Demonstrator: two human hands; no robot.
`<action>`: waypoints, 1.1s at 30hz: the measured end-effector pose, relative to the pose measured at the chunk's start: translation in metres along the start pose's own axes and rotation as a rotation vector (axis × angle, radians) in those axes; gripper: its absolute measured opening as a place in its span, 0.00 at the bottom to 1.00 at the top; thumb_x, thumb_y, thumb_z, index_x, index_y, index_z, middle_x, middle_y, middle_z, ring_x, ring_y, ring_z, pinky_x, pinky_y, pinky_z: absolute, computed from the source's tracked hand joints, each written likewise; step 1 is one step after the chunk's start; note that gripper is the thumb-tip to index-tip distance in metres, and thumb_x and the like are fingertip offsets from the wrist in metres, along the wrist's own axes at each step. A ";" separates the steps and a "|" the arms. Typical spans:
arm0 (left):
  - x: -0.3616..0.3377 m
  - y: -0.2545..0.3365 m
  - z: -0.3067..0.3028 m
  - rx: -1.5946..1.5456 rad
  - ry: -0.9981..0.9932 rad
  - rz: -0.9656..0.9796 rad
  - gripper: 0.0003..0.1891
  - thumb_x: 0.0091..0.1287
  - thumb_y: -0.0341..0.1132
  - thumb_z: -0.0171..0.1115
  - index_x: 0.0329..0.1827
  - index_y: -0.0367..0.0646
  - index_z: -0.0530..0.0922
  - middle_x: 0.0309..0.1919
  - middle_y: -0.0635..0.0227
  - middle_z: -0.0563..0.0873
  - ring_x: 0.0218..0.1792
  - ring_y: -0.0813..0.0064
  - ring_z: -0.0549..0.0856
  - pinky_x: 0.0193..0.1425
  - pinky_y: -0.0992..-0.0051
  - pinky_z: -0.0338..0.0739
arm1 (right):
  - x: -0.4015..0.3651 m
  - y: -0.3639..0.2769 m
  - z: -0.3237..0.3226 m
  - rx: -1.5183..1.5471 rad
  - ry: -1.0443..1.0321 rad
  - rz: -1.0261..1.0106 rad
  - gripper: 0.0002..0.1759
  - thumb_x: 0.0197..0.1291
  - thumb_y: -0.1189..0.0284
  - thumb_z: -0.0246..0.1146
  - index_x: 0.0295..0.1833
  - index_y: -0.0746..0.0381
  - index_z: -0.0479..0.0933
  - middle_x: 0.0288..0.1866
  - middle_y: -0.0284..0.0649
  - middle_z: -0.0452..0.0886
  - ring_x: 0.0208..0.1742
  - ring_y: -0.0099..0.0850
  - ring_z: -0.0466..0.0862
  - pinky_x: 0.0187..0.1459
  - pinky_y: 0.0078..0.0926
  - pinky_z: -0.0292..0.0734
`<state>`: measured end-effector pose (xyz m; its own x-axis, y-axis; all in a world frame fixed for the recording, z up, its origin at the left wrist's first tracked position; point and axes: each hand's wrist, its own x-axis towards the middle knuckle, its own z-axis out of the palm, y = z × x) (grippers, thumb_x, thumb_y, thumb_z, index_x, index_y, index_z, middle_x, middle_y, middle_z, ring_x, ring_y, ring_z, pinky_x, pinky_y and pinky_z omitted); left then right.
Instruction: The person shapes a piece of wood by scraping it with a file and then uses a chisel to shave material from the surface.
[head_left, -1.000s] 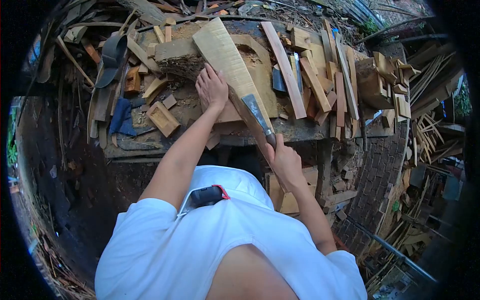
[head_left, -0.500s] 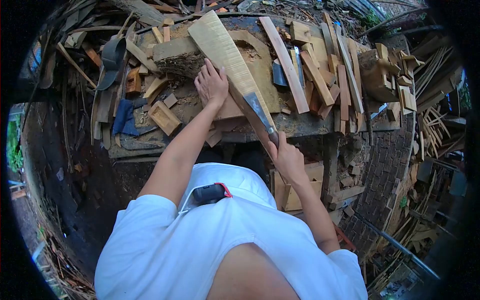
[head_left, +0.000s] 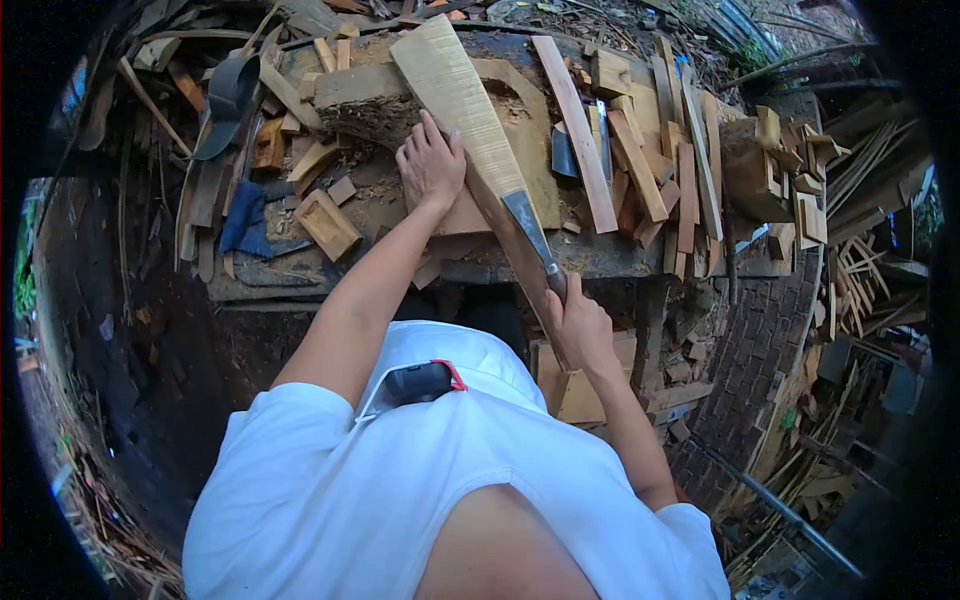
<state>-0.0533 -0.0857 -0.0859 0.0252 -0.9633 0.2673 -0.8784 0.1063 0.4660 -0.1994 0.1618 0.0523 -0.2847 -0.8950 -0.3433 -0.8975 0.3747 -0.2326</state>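
Observation:
A long board, wide and pale at its far end and darker toward me, slants from the workbench to near my waist. My left hand is closed on the board's left side, the thumb near its upper face. My right hand is wrapped round the handle of a chisel, with its broad metal blade lying along the pale face. The blade's wide end points away from me. Under and beside the board is a rough, hollowed wood block. Part of the right fingers' grip is hidden.
Wood strips and offcuts cover the right of the workbench. A small wooden block, a dark blue cloth and a curled dark strip lie at left. Stacked cut pieces stand at the right end.
The view has shifted slightly. The board's far end sits a little farther away and to the right. Both hands keep their holds, and the chisel blade stays against the board.

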 end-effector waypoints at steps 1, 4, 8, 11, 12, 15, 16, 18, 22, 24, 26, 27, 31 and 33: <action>0.000 0.000 0.000 -0.009 0.001 0.004 0.35 0.70 0.52 0.54 0.73 0.35 0.63 0.57 0.56 0.77 0.58 0.58 0.76 0.65 0.56 0.64 | 0.001 -0.003 -0.001 0.011 0.018 -0.003 0.20 0.72 0.54 0.53 0.49 0.61 0.66 0.25 0.54 0.83 0.28 0.56 0.84 0.28 0.53 0.79; 0.001 0.001 0.000 -0.015 0.005 0.018 0.35 0.70 0.51 0.54 0.73 0.34 0.63 0.57 0.56 0.77 0.58 0.58 0.76 0.65 0.56 0.64 | 0.038 -0.026 -0.003 0.004 0.067 0.008 0.19 0.72 0.54 0.53 0.49 0.61 0.66 0.26 0.54 0.83 0.29 0.56 0.84 0.28 0.53 0.79; 0.001 -0.002 0.000 -0.021 0.024 0.041 0.35 0.71 0.51 0.53 0.73 0.34 0.63 0.57 0.55 0.77 0.58 0.58 0.76 0.66 0.57 0.63 | 0.059 -0.023 0.004 0.000 0.120 -0.025 0.19 0.71 0.54 0.54 0.48 0.60 0.66 0.25 0.55 0.82 0.29 0.56 0.85 0.28 0.52 0.79; 0.000 -0.001 -0.002 -0.011 0.004 0.035 0.35 0.71 0.51 0.53 0.73 0.34 0.63 0.58 0.56 0.77 0.58 0.58 0.76 0.66 0.57 0.63 | 0.028 -0.018 -0.011 -0.006 0.082 0.008 0.19 0.71 0.54 0.54 0.48 0.60 0.66 0.25 0.55 0.82 0.29 0.56 0.85 0.28 0.52 0.80; 0.001 -0.001 -0.002 -0.007 0.004 0.018 0.35 0.71 0.51 0.53 0.73 0.34 0.63 0.58 0.56 0.77 0.58 0.58 0.76 0.66 0.57 0.63 | 0.022 -0.015 -0.012 -0.013 0.071 -0.003 0.19 0.71 0.54 0.54 0.48 0.60 0.66 0.25 0.55 0.82 0.29 0.56 0.85 0.28 0.52 0.80; 0.001 0.000 0.000 -0.008 0.020 0.030 0.35 0.71 0.51 0.54 0.73 0.34 0.62 0.58 0.56 0.77 0.58 0.58 0.76 0.66 0.57 0.63 | 0.016 -0.013 -0.012 -0.039 -0.014 0.066 0.19 0.71 0.54 0.55 0.48 0.60 0.66 0.25 0.55 0.83 0.29 0.55 0.85 0.29 0.53 0.80; 0.000 0.000 0.000 -0.012 0.016 0.039 0.35 0.71 0.51 0.54 0.73 0.34 0.62 0.58 0.56 0.77 0.58 0.58 0.76 0.66 0.57 0.63 | 0.026 -0.019 -0.012 -0.017 0.017 0.054 0.19 0.71 0.54 0.54 0.48 0.60 0.66 0.26 0.55 0.83 0.30 0.55 0.85 0.30 0.53 0.80; 0.001 0.001 0.000 -0.017 -0.001 0.005 0.35 0.70 0.51 0.54 0.73 0.35 0.63 0.58 0.56 0.77 0.58 0.58 0.76 0.66 0.56 0.63 | 0.054 -0.030 -0.009 0.009 0.057 0.048 0.19 0.71 0.54 0.54 0.48 0.60 0.66 0.27 0.55 0.83 0.30 0.56 0.85 0.30 0.53 0.80; 0.002 -0.002 -0.002 -0.023 0.037 0.045 0.35 0.70 0.51 0.54 0.73 0.35 0.63 0.57 0.56 0.77 0.58 0.58 0.76 0.65 0.56 0.64 | 0.089 -0.041 -0.003 0.023 0.131 0.014 0.20 0.71 0.53 0.53 0.50 0.60 0.66 0.28 0.56 0.83 0.31 0.57 0.85 0.31 0.54 0.80; 0.001 -0.001 -0.002 -0.023 0.006 0.025 0.36 0.70 0.52 0.55 0.73 0.35 0.63 0.56 0.56 0.77 0.57 0.58 0.77 0.65 0.56 0.64 | 0.085 -0.034 -0.008 0.025 0.127 0.002 0.20 0.71 0.52 0.53 0.50 0.60 0.66 0.28 0.56 0.83 0.31 0.58 0.85 0.31 0.55 0.80; 0.001 0.001 -0.001 -0.018 0.007 0.017 0.36 0.70 0.52 0.55 0.73 0.35 0.63 0.56 0.56 0.77 0.57 0.58 0.77 0.65 0.56 0.64 | 0.061 -0.026 -0.012 0.009 0.036 0.030 0.21 0.71 0.53 0.53 0.51 0.60 0.66 0.29 0.57 0.83 0.33 0.58 0.85 0.34 0.56 0.80; 0.001 0.001 -0.002 -0.008 0.011 0.013 0.36 0.70 0.52 0.54 0.72 0.35 0.63 0.56 0.56 0.78 0.56 0.58 0.77 0.65 0.56 0.64 | 0.055 -0.024 -0.015 0.001 0.022 0.017 0.21 0.71 0.53 0.53 0.51 0.60 0.66 0.29 0.57 0.83 0.33 0.58 0.85 0.34 0.56 0.80; 0.003 0.004 -0.010 -0.030 -0.089 -0.030 0.35 0.72 0.53 0.51 0.74 0.36 0.62 0.59 0.53 0.76 0.60 0.56 0.76 0.67 0.55 0.63 | 0.056 -0.026 -0.012 0.023 -0.009 0.056 0.21 0.71 0.53 0.53 0.52 0.61 0.66 0.30 0.58 0.84 0.35 0.58 0.85 0.36 0.56 0.80; 0.002 0.001 -0.003 -0.037 -0.037 -0.002 0.35 0.71 0.53 0.53 0.73 0.35 0.62 0.58 0.54 0.77 0.59 0.57 0.76 0.66 0.55 0.63 | 0.083 -0.036 -0.008 0.022 0.039 0.043 0.22 0.71 0.53 0.52 0.52 0.62 0.66 0.30 0.58 0.84 0.36 0.58 0.85 0.36 0.56 0.80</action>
<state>-0.0531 -0.0866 -0.0822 0.0082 -0.9719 0.2353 -0.8603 0.1131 0.4971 -0.1934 0.0718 0.0398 -0.3362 -0.8867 -0.3174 -0.8767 0.4178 -0.2384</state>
